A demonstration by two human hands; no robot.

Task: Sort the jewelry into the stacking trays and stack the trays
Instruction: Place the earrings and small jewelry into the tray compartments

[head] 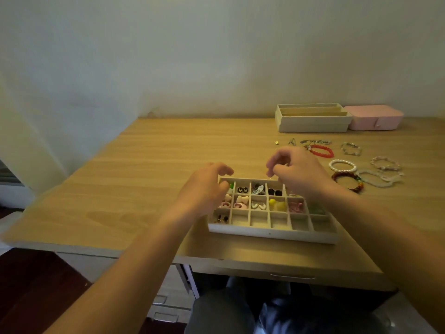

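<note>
Item: white wooden grid-compartment tray (269, 233), long axis left to right, directly beneath both hands.
Right hand (298, 173): thumb and forefinger pinch a tiny glinting piece (271, 177), unidentifiable, just above the far row.
Left hand (207, 189): fingers curled at the far-left corner; hold uncertain.
Loose beaded bracelets (342, 165): right of the right fingers.

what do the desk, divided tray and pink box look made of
Desk: likely wood-look laminate, matte, streaked grain. Divided tray: off-white, matte, perhaps painted board or fabric-covered; unclear. Pink box: smooth, rounded corners, probably plastic or faux leather.
</note>
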